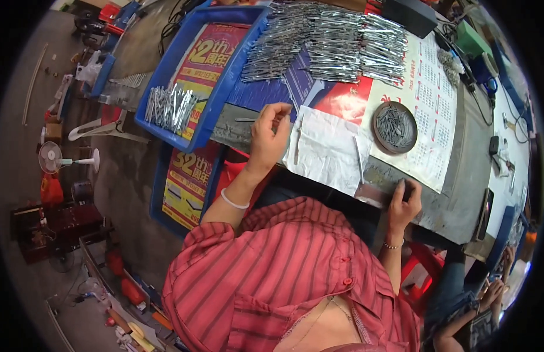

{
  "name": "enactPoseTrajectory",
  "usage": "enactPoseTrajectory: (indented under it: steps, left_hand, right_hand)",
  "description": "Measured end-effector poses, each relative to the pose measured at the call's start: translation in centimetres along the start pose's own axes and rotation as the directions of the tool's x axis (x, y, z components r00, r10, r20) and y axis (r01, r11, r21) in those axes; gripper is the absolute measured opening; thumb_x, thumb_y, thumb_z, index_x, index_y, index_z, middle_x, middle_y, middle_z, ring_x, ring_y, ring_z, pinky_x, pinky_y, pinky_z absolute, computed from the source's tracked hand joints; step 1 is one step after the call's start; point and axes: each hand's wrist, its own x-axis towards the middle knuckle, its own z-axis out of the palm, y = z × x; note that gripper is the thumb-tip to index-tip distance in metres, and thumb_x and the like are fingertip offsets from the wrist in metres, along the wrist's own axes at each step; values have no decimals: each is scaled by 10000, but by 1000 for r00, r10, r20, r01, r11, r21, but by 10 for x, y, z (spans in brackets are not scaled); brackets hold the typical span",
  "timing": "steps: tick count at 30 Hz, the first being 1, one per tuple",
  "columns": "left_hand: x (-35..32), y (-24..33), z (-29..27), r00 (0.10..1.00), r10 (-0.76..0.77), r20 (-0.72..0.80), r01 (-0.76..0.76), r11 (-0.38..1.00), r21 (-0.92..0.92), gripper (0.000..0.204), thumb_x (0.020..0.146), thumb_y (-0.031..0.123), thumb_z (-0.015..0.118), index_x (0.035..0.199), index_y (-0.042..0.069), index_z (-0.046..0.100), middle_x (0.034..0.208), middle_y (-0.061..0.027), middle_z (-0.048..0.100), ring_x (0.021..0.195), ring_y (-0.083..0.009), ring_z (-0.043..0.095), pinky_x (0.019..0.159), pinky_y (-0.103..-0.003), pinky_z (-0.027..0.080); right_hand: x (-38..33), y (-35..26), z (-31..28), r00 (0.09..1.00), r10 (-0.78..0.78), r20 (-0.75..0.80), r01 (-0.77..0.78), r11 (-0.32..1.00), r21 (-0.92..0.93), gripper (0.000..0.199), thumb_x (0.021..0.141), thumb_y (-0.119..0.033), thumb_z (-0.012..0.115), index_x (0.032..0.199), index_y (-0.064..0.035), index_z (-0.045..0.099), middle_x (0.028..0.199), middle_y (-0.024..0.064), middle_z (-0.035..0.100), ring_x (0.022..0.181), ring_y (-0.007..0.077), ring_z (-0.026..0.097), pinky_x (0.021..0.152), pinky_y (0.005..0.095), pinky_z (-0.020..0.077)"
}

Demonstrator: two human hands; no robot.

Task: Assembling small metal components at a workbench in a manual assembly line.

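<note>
Two curled hands (270, 136) (404, 204) flank the white sheet (321, 151), palms mostly hidden

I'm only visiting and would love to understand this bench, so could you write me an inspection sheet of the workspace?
Surface: grey table, partly covered by printed sheets.
Job's things: white sheet with a slim metal piece near its right edge; round dish of small dark pins.
Clutter: metal strips massed at the far side; blue tray at left, holding short metal pieces.
Hands: left hand curled beside the white sheet; right hand curled near the table's front edge; whether either grips anything small is unclear.
Cables: black cable at right.
Surroundings: fan at left; another person's hands at lower right.
</note>
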Motion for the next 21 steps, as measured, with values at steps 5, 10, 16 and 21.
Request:
enactPoseTrajectory:
  steps: [5,10,16,21]
  left_hand:
    - [11,-3,-10,999,46,21,-48,996,78,203,851,8,568,1049,-12,603,958,-83,638,779,-111,599,693,-240,480]
    - [4,-15,-29,989,140,38,-144,969,198,170,826,-7,558,989,-14,606,927,-142,620,797,-248,634,690,-316,504]
    - [-10,-41,-50,963,248,101,-268,875,403,151,824,-1,552,960,-9,616,919,-143,624,858,-301,611,762,-351,486]
    - [-10,-47,-49,930,317,185,-367,810,457,166,782,-2,572,941,19,613,957,-133,619,920,-329,565,823,-411,440]
  right_hand:
    - [-1,-5,-2,998,55,-41,-55,998,-12,101,864,-64,606,929,7,575,775,123,602,679,220,581,670,305,471]
    - [0,-4,-8,994,-38,-99,27,994,-106,75,846,-50,590,900,-4,565,775,163,589,691,305,584,653,358,466]
    - [-3,-6,-9,995,-33,-93,25,997,-76,87,820,-52,599,873,0,554,786,186,578,721,375,571,644,403,457]
    - [-5,-8,-9,992,-66,-106,60,997,-57,87,803,-34,598,868,-9,546,784,177,574,740,370,564,657,416,448]
